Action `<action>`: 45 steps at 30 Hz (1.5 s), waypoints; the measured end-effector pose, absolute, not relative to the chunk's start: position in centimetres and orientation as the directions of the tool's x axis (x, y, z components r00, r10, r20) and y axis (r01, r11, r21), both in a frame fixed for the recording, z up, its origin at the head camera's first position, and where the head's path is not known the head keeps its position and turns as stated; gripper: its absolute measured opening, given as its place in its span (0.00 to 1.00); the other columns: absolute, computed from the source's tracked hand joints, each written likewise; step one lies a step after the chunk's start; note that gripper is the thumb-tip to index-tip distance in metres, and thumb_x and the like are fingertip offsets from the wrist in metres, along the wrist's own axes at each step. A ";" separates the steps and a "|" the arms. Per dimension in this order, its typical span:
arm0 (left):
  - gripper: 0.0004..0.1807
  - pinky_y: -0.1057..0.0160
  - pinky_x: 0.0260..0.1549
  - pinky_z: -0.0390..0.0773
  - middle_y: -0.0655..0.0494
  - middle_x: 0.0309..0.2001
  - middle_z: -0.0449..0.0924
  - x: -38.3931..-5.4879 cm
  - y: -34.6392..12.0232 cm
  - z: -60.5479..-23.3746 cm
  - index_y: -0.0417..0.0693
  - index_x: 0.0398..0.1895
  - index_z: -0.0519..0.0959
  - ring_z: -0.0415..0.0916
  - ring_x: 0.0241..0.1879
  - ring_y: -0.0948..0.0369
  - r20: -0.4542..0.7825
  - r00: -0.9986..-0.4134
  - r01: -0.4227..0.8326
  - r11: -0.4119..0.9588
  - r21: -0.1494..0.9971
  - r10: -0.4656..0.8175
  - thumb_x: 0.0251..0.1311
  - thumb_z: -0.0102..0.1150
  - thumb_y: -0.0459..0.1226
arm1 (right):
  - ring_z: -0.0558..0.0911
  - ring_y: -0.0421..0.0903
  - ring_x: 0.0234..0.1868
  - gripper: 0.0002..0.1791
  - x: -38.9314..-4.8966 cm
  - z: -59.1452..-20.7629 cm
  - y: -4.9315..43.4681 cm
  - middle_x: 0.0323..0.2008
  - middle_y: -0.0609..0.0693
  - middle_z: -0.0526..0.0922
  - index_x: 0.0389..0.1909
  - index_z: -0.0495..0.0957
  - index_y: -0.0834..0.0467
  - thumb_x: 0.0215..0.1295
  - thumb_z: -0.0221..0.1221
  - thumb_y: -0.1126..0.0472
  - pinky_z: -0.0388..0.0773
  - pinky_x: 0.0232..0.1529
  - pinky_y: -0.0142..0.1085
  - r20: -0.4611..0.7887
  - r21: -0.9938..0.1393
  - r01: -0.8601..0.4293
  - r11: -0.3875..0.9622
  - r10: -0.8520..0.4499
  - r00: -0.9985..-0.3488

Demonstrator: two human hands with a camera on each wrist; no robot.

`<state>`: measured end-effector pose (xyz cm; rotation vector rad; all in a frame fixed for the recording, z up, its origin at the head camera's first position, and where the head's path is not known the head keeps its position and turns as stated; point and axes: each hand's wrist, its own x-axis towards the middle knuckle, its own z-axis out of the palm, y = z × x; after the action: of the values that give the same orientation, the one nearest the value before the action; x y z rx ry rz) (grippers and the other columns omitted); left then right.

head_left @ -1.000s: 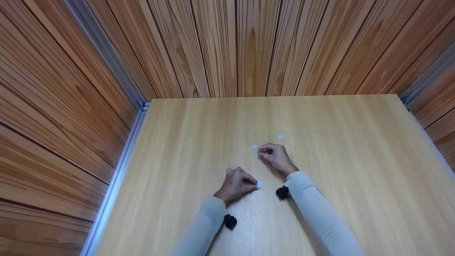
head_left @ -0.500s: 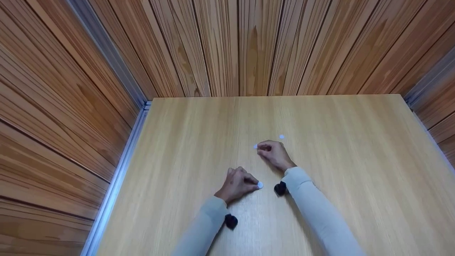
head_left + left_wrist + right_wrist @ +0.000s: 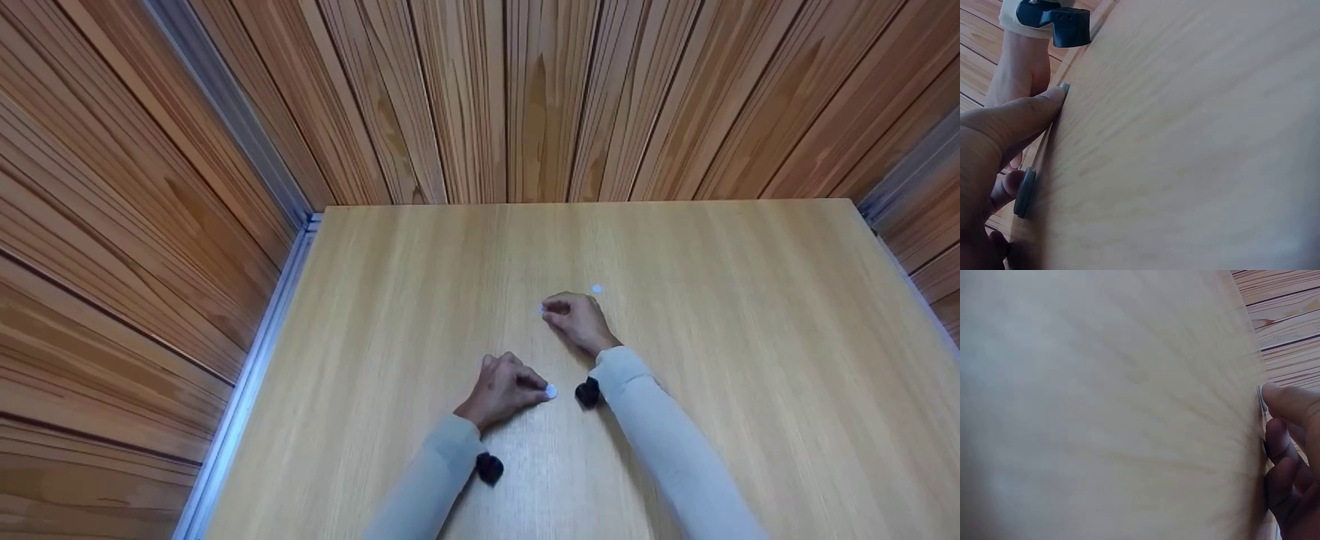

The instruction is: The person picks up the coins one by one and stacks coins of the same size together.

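The left hand (image 3: 504, 388) is pinching a white disc (image 3: 552, 391), the right hand (image 3: 577, 318) a second disc (image 3: 541, 309); a third disc (image 3: 597, 289) is lying nearby.

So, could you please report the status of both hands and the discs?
Left hand pinching near white disc. Right hand at middle disc, grip unclear. Far disc lying on table; no obstruction seen.

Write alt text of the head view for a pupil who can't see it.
A left hand pinches a white disc at a wooden table. The right hand, farther forward, mostly covers a second disc; a third disc lies just beyond that hand.
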<state>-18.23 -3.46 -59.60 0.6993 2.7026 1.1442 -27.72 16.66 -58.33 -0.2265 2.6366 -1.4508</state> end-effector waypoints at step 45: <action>0.07 0.61 0.42 0.56 0.77 0.31 0.80 -18.3 -3.4 -59.6 0.61 0.35 0.90 0.68 0.36 0.71 0.072 -0.874 0.390 0.607 0.692 0.480 0.54 0.74 0.48 | 0.78 0.56 0.57 0.14 -27.4 -57.8 16.7 0.52 0.58 0.83 0.53 0.82 0.63 0.69 0.61 0.66 0.71 0.59 0.50 -0.061 -0.800 -0.107 0.590 -0.257 -0.964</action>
<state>-18.33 -3.44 -59.55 0.7364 2.7060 1.1212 -27.44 16.69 -57.84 -0.3054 2.6465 -1.3147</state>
